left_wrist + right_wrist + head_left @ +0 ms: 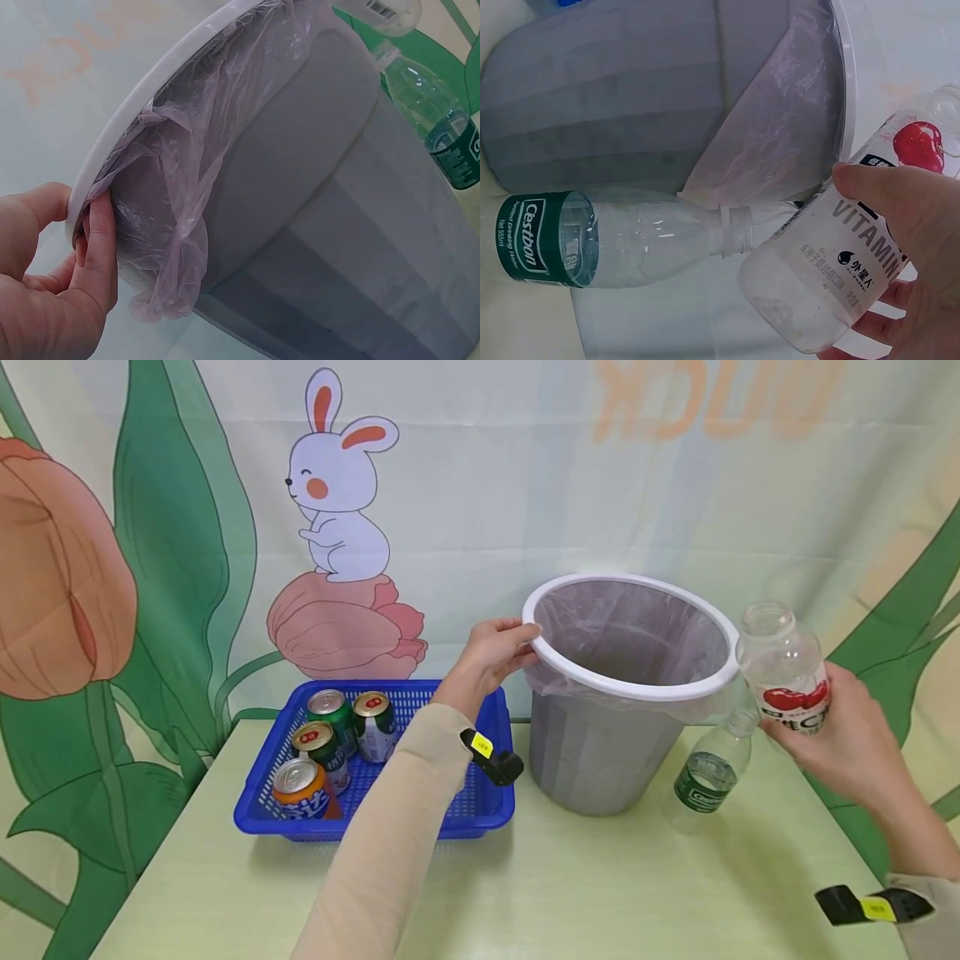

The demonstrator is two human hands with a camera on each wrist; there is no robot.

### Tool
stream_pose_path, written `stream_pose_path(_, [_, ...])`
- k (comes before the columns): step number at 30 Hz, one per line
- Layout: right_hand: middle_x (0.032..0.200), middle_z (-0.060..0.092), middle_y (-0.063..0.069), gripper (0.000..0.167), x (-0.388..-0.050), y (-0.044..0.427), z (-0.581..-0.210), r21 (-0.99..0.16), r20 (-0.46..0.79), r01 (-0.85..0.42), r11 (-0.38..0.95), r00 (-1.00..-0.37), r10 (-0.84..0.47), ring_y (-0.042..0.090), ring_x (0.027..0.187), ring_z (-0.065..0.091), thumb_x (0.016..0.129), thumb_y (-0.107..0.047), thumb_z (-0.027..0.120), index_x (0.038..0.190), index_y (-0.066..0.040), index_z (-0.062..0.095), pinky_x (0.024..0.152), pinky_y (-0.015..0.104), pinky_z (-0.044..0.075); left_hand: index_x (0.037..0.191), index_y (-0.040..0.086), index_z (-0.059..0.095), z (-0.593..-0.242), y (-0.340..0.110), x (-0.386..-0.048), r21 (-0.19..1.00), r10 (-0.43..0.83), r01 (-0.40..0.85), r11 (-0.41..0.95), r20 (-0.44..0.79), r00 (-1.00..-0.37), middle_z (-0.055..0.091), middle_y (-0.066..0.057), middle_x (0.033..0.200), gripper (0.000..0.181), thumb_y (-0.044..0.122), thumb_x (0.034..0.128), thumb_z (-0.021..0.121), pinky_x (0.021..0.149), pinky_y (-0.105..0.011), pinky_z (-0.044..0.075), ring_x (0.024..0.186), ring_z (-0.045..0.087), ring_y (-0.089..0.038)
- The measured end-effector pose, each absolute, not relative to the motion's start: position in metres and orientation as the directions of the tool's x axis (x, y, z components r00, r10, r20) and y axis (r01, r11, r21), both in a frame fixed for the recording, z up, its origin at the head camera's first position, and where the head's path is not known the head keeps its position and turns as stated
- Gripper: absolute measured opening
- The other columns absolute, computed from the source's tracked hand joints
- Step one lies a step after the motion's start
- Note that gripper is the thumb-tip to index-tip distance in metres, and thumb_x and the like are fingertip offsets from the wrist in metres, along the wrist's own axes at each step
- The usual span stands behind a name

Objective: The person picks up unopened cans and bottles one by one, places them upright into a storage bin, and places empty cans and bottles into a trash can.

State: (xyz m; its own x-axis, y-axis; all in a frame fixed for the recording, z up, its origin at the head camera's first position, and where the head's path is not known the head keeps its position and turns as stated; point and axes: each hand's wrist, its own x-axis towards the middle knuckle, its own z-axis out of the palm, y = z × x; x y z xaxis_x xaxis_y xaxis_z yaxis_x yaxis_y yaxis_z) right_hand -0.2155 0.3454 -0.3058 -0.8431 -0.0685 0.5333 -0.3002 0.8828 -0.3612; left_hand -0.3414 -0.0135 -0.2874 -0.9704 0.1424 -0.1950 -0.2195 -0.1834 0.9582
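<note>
My left hand (491,662) pinches the white rim (534,610) of a grey trash bin (600,752), thumb on top and fingers beneath. A thin pinkish bag (184,202) lines the bin, its edge folded out under the rim. In my right hand (855,735) is a clear plastic bottle (787,672) with a cherry label, gripped round its body beside the bin's right rim. It has no cap and leans with its mouth up and leftward. Below it a green-labelled water bottle (705,781), also uncapped, stands on the table beside the bin.
A blue plastic basket (251,806) left of the bin holds several drink cans, among them an orange can (303,789) and a green can (322,752). The pale table (570,893) meets a printed cloth backdrop (465,485) behind the bin.
</note>
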Motion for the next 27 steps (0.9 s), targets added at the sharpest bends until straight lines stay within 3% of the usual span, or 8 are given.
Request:
stream_pose_path(12, [0.098, 0.059, 0.018, 0.055, -0.223, 0.343, -0.282, -0.324, 0.536, -0.322, 0.889, -0.837, -0.108, 0.034, 0.085, 0.054, 0.067, -0.017, 0.081, 0.112, -0.003, 0.051, 0.063, 0.045, 0.042, 0.123, 0.003, 0.05, -0.286, -0.013, -0.342, 0.958, 0.141, -0.221, -0.182, -0.197, -0.97, 0.058, -0.011, 0.11, 0.042, 0.013, 0.0856, 0.065, 0.077, -0.026, 0.055, 0.089, 0.063, -0.019])
stream_pose_path(18, [0.098, 0.058, 0.02, 0.055, -0.227, 0.34, -0.266, -0.293, 0.527, -0.305, 0.906, -0.842, -0.113, 0.037, 0.084, 0.054, 0.068, -0.018, 0.08, 0.112, -0.002, 0.051, 0.063, 0.052, 0.044, 0.124, 0.003, 0.05, -0.286, -0.013, -0.341, 0.959, 0.135, -0.222, -0.175, -0.2, -0.97, 0.058, -0.011, 0.11, 0.042, 0.013, 0.0858, 0.065, 0.078, -0.026, 0.054, 0.088, 0.062, -0.019])
stream_pose_path(27, [0.098, 0.058, 0.018, 0.057, -0.231, 0.335, -0.25, -0.244, 0.512, -0.318, 0.916, -0.844, -0.156, 0.035, 0.082, 0.055, 0.068, -0.021, 0.081, 0.113, -0.002, 0.05, 0.059, 0.046, 0.044, 0.123, 0.003, 0.05, -0.286, -0.013, -0.343, 0.958, 0.131, -0.228, -0.176, -0.207, -0.97, 0.059, -0.011, 0.11, 0.041, 0.013, 0.0858, 0.065, 0.077, -0.026, 0.054, 0.089, 0.063, -0.019])
